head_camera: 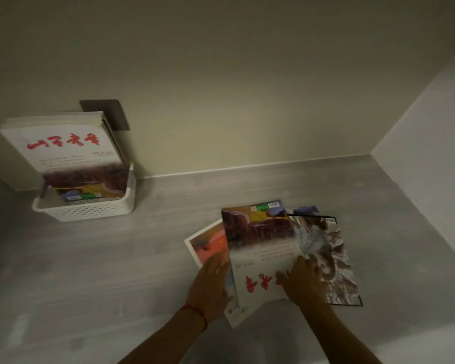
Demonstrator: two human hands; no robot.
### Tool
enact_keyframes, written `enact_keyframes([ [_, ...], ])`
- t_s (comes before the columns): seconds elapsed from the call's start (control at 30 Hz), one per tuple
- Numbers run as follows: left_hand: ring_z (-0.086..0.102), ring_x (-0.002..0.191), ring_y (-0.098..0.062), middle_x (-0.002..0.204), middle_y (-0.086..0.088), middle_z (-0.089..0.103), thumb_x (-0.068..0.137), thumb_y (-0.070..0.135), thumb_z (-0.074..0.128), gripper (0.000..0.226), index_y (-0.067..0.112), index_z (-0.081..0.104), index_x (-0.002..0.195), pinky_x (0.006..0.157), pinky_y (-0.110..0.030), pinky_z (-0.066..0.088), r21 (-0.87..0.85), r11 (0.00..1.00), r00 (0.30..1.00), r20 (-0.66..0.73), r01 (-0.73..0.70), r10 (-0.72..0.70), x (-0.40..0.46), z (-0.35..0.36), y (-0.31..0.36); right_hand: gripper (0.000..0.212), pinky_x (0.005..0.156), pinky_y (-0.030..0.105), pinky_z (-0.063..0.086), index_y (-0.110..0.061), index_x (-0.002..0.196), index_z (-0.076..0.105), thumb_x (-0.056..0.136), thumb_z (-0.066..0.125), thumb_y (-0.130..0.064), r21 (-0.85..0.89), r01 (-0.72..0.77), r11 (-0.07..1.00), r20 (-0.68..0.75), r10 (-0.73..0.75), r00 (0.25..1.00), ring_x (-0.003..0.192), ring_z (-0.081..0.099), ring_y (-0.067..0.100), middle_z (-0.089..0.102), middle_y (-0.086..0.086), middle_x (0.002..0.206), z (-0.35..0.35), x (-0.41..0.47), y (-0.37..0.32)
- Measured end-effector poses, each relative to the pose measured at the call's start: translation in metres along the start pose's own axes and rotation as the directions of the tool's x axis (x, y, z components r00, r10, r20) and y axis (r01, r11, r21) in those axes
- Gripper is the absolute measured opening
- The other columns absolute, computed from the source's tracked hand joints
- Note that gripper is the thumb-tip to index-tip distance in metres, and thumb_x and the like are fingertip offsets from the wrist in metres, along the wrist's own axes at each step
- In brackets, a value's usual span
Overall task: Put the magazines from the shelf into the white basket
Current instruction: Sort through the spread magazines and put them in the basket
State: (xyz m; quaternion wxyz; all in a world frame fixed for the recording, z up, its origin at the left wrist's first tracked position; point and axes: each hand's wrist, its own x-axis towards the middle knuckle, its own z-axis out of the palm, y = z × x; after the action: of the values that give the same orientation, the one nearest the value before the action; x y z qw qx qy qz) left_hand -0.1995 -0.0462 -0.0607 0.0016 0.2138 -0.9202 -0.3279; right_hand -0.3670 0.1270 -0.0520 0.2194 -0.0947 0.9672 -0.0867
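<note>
Between your fanned magazines point(263, 248) near right and the white basket point(90, 210) far left, bare shelf point(147, 258) lies open; upright magazines point(63, 148) fill the basket.

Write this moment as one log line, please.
both hands on top magazine | shelf pile | basket partly filled

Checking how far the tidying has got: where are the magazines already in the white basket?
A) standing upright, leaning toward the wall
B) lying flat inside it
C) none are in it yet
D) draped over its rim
A: the magazines stand on end in the white basket, rising well above its rim and leaning back toward the wall.
</note>
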Motion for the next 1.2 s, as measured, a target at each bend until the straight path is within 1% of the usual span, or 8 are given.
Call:
enact_keyframes([
  [0.17, 0.025, 0.149, -0.023, 0.159, 0.0, 0.026, 0.085, 0.023, 0.064, 0.073, 0.027, 0.03, 0.149, 0.12, -0.038, 0.033, 0.078, 0.979, 0.972, 0.13, 0.187, -0.196, -0.003, 0.017, 0.006, 0.092, 0.103, 0.052, 0.038, -0.011, 0.143, 0.025, 0.076, 0.072, -0.054, -0.045, -0.027, 0.999, -0.085, 0.023, 0.996, 0.134, 0.033, 0.037, 0.032, 0.018, 0.145, 0.002, -0.002, 0.007],
  [0.27, 0.01, 0.154, -0.024, 0.167, -0.001, 0.01, 0.088, 0.023, 0.06, 0.08, 0.027, 0.018, 0.156, 0.123, -0.044, 0.024, 0.137, 0.965, 0.948, 0.2, 0.221, -0.246, -0.004, 0.019, 0.003, 0.056, 0.097, 0.048, 0.048, -0.007, 0.135, 0.04, 0.088, 0.064, -0.026, 0.145, 0.124, 0.982, -0.12, -0.107, 0.987, 0.124, 0.045, 0.035, 0.044, 0.019, 0.136, -0.003, 0.002, 0.017],
  [0.43, 0.041, 0.142, -0.027, 0.158, -0.007, 0.035, 0.091, 0.006, 0.052, 0.067, 0.018, 0.028, 0.153, 0.114, -0.039, 0.042, 0.031, 0.951, 0.936, 0.165, 0.309, -0.309, -0.002, -0.003, 0.011, 0.032, 0.063, 0.003, 0.043, -0.011, 0.131, 0.046, 0.1, 0.049, -0.015, 0.418, 0.45, 0.789, -0.225, -0.39, 0.893, 0.088, 0.057, 0.006, 0.058, -0.002, 0.105, -0.025, -0.009, 0.033],
  [0.57, 0.057, 0.121, -0.026, 0.147, -0.006, 0.045, 0.089, 0.004, 0.052, 0.064, 0.025, 0.036, 0.147, 0.094, -0.037, 0.057, 0.03, 0.994, 0.987, -0.13, 0.102, -0.097, 0.005, -0.033, 0.04, 0.028, 0.067, 0.027, 0.061, -0.017, 0.128, 0.052, 0.101, 0.047, -0.023, 0.464, 0.556, 0.69, -0.259, -0.495, 0.829, 0.084, 0.069, 0.008, 0.068, -0.004, 0.096, -0.057, -0.018, 0.038],
  [0.7, 0.04, 0.136, -0.021, 0.155, -0.006, 0.03, 0.091, 0.02, 0.051, 0.066, 0.026, 0.027, 0.152, 0.108, -0.032, 0.042, 0.124, 0.972, 0.9, -0.37, -0.198, 0.231, 0.021, -0.071, 0.091, 0.028, 0.067, 0.021, 0.06, -0.027, 0.127, 0.054, 0.101, 0.044, -0.032, 0.254, 0.704, 0.663, -0.232, -0.666, 0.71, 0.079, 0.069, 0.002, 0.071, -0.003, 0.092, -0.111, -0.031, 0.026],
  [0.87, 0.015, 0.152, -0.034, 0.162, -0.011, 0.023, 0.088, 0.044, 0.057, 0.081, 0.025, 0.018, 0.156, 0.122, -0.059, 0.014, 0.525, 0.788, 0.885, -0.128, -0.322, 0.448, 0.036, -0.11, 0.117, 0.024, 0.073, 0.024, 0.058, -0.014, 0.117, 0.068, 0.094, 0.062, -0.015, -0.051, 0.856, 0.515, -0.176, -0.848, 0.5, 0.081, 0.07, 0.012, 0.074, 0.006, 0.098, -0.171, -0.05, -0.019],
  [0.97, 0.048, 0.133, -0.029, 0.146, -0.005, 0.052, 0.095, 0.037, 0.052, 0.061, 0.037, 0.026, 0.15, 0.109, -0.049, 0.041, 0.306, 0.898, 0.945, 0.013, -0.316, 0.328, 0.032, -0.121, 0.11, 0.014, 0.069, 0.023, 0.055, -0.013, 0.103, 0.073, 0.092, 0.065, -0.016, -0.039, 0.9, 0.435, -0.238, -0.879, 0.414, 0.073, 0.066, 0.01, 0.073, 0.004, 0.092, -0.189, -0.063, -0.048],
  [1.2, 0.069, 0.091, -0.018, 0.101, 0.003, 0.073, 0.099, 0.026, 0.047, 0.031, 0.039, 0.054, 0.127, 0.075, -0.023, 0.056, -0.149, 0.965, 0.929, -0.335, -0.216, 0.157, 0.014, -0.164, 0.068, 0.046, 0.084, 0.01, 0.047, -0.033, 0.135, 0.046, 0.093, 0.063, -0.037, 0.336, 0.791, 0.512, -0.647, -0.485, 0.589, 0.109, 0.055, -0.008, 0.058, -0.013, 0.126, -0.19, -0.054, -0.079],
])
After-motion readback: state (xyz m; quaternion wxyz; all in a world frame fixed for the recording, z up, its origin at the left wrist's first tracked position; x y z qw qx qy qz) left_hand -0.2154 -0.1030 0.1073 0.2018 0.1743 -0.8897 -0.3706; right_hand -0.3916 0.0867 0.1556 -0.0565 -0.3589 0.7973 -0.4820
